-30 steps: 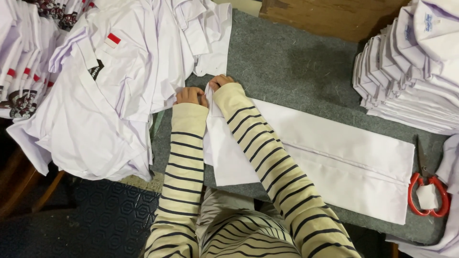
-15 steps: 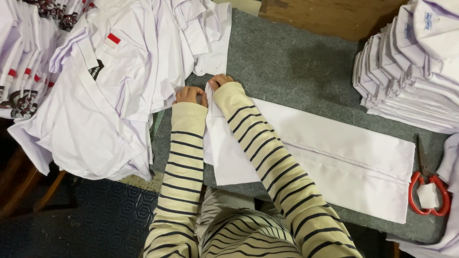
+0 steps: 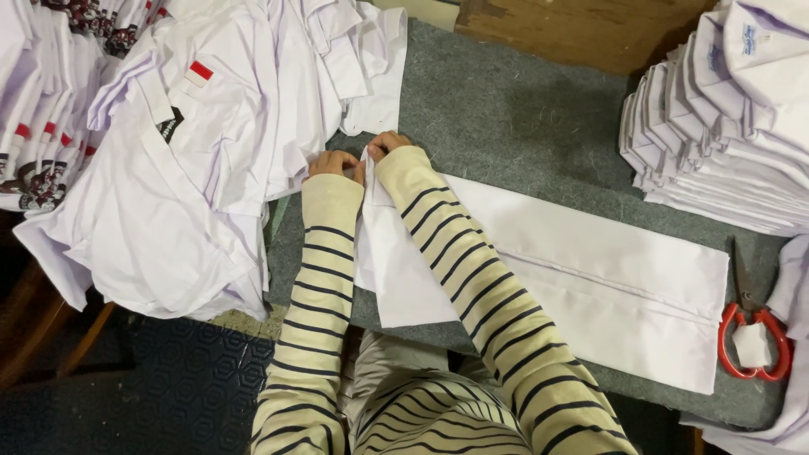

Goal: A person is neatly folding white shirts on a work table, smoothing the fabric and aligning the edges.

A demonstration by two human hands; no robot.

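Pinching the near-left end of a folded white cloth [image 3: 548, 270], the left hand [image 3: 333, 163] & right hand [image 3: 386, 145] sat close together, fingers pressed on the fabric edge. Cloth lay flat across the grey felt table [image 3: 522, 109]. Red scissors [image 3: 752, 333] rested just right of it. Loose white shirts [image 3: 194, 152] piled left; a folded shirt stack [image 3: 725, 143] far right.

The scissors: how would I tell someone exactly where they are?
Start at the grey felt table and follow the long folded white cloth to its right end. Just past it lie the scissors, below the stack of folded shirts, the only thing with red handles.
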